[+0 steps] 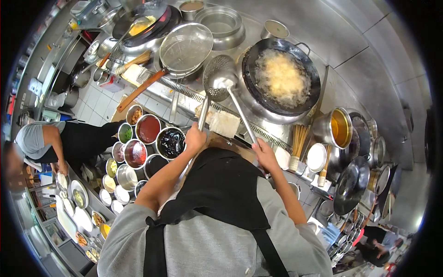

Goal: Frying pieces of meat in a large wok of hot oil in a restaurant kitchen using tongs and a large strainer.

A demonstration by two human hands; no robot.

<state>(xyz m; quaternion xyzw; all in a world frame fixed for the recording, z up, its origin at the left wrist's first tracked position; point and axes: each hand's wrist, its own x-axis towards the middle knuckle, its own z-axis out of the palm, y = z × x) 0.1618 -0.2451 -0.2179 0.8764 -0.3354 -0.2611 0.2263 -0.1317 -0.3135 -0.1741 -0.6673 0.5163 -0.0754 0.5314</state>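
Observation:
My left hand [195, 139] is closed round the metal handle of a perforated skimmer [218, 64], which is raised left of a black wok [248, 78]. The long handle of a ladle [241, 109] is in my closed right hand [265, 153]. The ladle's head overlaps the skimmer's, and some pale stuff shows where they meet. In the wok, pale golden food [282, 78] bubbles in oil; neither tool touches it. A folded pale cloth [224, 123] lies on the stove's front edge between my hands.
A wire strainer [187, 46] with a wooden handle rests left of the skimmer. Pots of sauces [148, 129] and seasonings stand by my left arm. To the right are a pot of yellow oil [340, 128] and a bamboo brush [300, 143]. A co-worker [69, 141] stands at far left.

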